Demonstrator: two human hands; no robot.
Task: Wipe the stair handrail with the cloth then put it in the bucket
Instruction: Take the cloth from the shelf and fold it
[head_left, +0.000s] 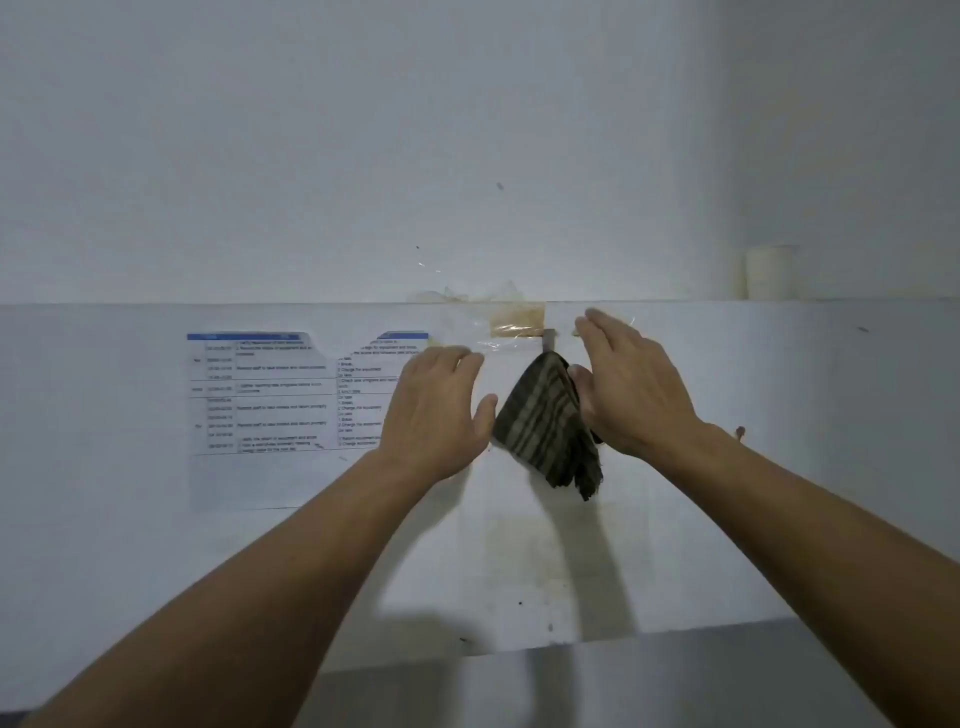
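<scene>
Between both open hands, striped cloth (545, 421) hangs lengthwise down from wall hook (549, 340); right hand (631, 387) touches it, left hand (441, 410) just beside.

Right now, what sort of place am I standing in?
Probably a workplace utility corner: a printed schedule sheet is stuck on the white wall, and a striped cloth hangs from a small hook under a ledge.
</scene>
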